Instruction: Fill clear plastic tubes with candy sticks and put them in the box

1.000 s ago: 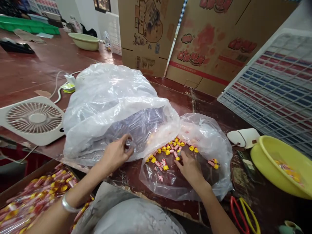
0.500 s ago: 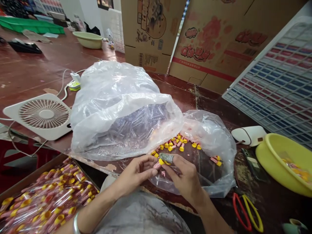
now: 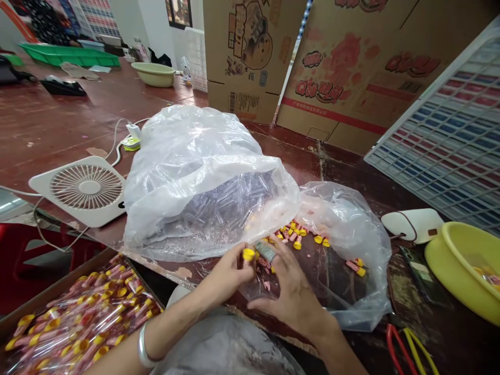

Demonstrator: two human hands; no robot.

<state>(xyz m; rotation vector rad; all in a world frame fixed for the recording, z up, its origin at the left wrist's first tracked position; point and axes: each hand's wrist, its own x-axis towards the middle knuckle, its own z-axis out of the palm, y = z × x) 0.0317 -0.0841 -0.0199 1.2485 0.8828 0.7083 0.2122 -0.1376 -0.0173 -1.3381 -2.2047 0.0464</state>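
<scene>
My left hand point(image 3: 228, 273) pinches a small clear tube with a yellow cap point(image 3: 248, 254) just in front of me. My right hand point(image 3: 289, 291) touches it from the right, fingers curled, with grey tape round the forefinger tip. Both hands hover over the near edge of a small clear bag point(image 3: 344, 250) that holds several loose yellow-capped pieces point(image 3: 295, 235). Behind them lies a big clear bag point(image 3: 203, 182) full of empty clear tubes.
A cardboard box of filled red-and-yellow tubes point(image 3: 74, 317) sits at lower left. A white fan point(image 3: 84, 188) lies left, a yellow basin point(image 3: 469, 271) right, with a white device point(image 3: 414, 225) and gridded tray point(image 3: 445, 135). Cardboard cartons point(image 3: 332, 67) stand behind. Red and yellow loops point(image 3: 406, 349) lie near the edge.
My hands left the two bags, came together in front of me, and now the left holds a yellow-capped tube with the right pressed to it. The view shifted slightly.
</scene>
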